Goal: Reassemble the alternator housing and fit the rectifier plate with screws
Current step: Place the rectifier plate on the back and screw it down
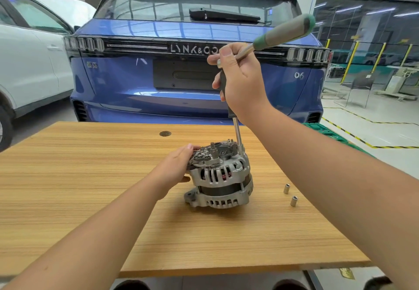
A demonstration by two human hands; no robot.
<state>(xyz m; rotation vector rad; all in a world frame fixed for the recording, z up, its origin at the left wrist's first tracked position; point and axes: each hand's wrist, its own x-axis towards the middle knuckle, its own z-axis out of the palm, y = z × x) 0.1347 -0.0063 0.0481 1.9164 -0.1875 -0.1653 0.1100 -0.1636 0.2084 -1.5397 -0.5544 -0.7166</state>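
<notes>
A silver alternator point(222, 183) stands on the wooden table point(90, 176), with the rectifier plate point(215, 153) on top of its housing. My left hand point(174, 167) holds the alternator's upper left side, fingers over the plate's edge and thumb against the housing. My right hand point(242, 85) grips a tool's black vertical handle above the alternator. The steel shaft point(238, 133) runs straight down to the plate's far right edge; its tip is hidden there. A grey-green handle point(283, 31) sticks up to the right from the hand.
Two small metal sleeves point(286, 188) point(294, 200) stand on the table right of the alternator. A dark round grommet point(165, 133) sits near the table's far edge. A blue car point(136, 81) is parked just behind the table, a white car point(27, 63) at left.
</notes>
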